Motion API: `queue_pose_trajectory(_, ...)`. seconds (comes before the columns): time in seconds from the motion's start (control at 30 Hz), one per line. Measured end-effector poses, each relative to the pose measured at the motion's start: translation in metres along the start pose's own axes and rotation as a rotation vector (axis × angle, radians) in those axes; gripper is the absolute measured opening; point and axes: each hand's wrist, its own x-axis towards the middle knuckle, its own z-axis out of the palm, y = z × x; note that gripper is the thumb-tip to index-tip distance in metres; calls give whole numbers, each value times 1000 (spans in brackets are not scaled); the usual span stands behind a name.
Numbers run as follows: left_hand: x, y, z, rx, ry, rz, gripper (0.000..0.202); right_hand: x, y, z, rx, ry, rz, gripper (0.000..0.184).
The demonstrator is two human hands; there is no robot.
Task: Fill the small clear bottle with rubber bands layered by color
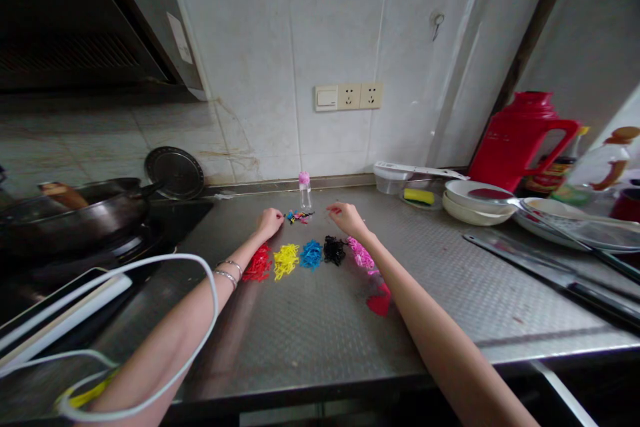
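Observation:
My left hand (271, 221) is closed in a pinch at the left edge of a small mixed pile of coloured rubber bands (299, 217). Anything between its fingertips is too small to make out. To the right of that pile, my right hand (346, 217) hovers with curled fingers pinched together; what they hold, if anything, is unclear. In front lie sorted heaps of red bands (258, 263), yellow bands (286, 261), blue bands (311, 254), black bands (334, 250) and pink bands (361, 253). A clear bottle with a pink cap (305, 192) stands behind the mixed pile.
A red heart-shaped piece (379, 303) lies beside my right forearm. Bowls (475, 203), a cleaver-like knife (520, 260), a yellow sponge (419, 196) and a red thermos (520, 140) occupy the right. A wok (75, 213) sits left; a white cable (213, 307) loops over my left forearm.

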Motion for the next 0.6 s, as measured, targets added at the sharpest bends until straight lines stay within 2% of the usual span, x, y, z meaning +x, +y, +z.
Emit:
queue_pose_trajectory(0.23,0,-3,-3,31,27,31,21,2,4,-2,12,-4,2,26)
queue_pose_trajectory(0.33,-1,3,-6,-4,48,72,21,1,4,-4,16,-4,-10,27)
queue_pose_trajectory(0.47,-11,28,-9,-88,56,273,21,0,6,-5,20,1,-6,27)
queue_pose_trajectory(0.6,-33,62,-7,-160,-22,525,18,-1,7,-5,24,12,-6,26)
